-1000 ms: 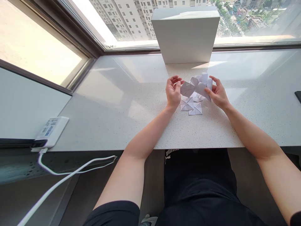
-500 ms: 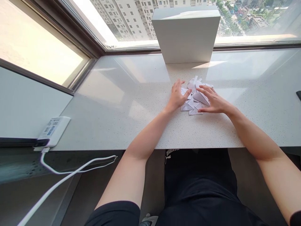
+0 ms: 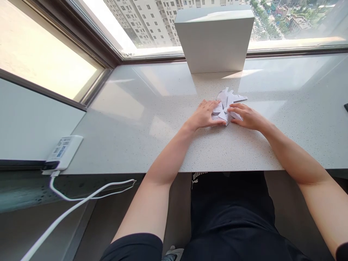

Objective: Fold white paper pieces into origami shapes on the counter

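A small heap of folded white paper pieces (image 3: 223,115) lies on the speckled countertop, some with dark creases or lines. My left hand (image 3: 206,115) presses against the heap's left side, its fingers curved over the far part and its thumb along the near edge. From the right, my right hand (image 3: 247,116) closes on the same heap, fingertips on top and thumb low at the near side. The two hands hold the pieces between them. Parts of the papers are hidden under the fingers, and a pointed piece sticks out at the far right.
Behind the papers a white box-like block (image 3: 216,47) stands against the window. A white power adapter (image 3: 63,154) with a white cable (image 3: 81,199) sits at the countertop's left edge. A dark object (image 3: 346,107) shows at the far right. The countertop (image 3: 130,137) ends near my body.
Both hands have come down and inward onto the folded papers. The near pieces have been pushed away from me and together, so the heap is more compact.
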`<state>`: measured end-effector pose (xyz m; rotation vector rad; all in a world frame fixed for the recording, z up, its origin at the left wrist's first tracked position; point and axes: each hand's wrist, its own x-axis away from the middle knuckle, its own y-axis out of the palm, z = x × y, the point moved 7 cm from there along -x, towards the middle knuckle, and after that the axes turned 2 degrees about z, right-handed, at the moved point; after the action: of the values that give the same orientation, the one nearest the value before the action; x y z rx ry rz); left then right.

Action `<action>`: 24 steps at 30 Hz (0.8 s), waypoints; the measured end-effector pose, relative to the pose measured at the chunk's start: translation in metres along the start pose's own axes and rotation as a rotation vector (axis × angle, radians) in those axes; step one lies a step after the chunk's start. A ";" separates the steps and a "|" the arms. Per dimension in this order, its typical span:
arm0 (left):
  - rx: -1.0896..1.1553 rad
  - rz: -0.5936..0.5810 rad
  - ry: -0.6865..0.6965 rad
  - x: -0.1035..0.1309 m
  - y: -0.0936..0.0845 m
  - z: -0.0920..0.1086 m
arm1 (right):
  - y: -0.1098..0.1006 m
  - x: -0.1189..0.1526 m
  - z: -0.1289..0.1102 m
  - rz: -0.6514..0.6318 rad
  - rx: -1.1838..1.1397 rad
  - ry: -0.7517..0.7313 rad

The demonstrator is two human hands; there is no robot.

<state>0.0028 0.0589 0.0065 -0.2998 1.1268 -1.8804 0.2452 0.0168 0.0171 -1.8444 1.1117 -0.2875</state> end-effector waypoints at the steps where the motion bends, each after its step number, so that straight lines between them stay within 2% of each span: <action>1: -0.012 -0.012 0.012 0.000 0.000 0.002 | -0.001 -0.001 0.000 0.018 -0.005 -0.006; 8: -0.052 -0.024 0.033 0.000 0.002 0.010 | -0.011 -0.002 -0.004 0.141 -0.001 -0.024; 15: -0.142 -0.005 0.059 -0.004 -0.005 0.023 | -0.021 -0.001 0.007 0.363 -0.069 0.119; 20: -0.133 0.072 0.140 -0.007 -0.011 0.021 | -0.030 0.003 0.020 0.494 -0.095 0.244; 24: -0.165 0.196 0.181 -0.008 -0.020 0.017 | -0.033 0.006 0.028 0.552 -0.142 0.300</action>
<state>0.0061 0.0595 0.0338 -0.1071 1.3855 -1.6696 0.2837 0.0339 0.0277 -1.5641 1.8354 -0.1652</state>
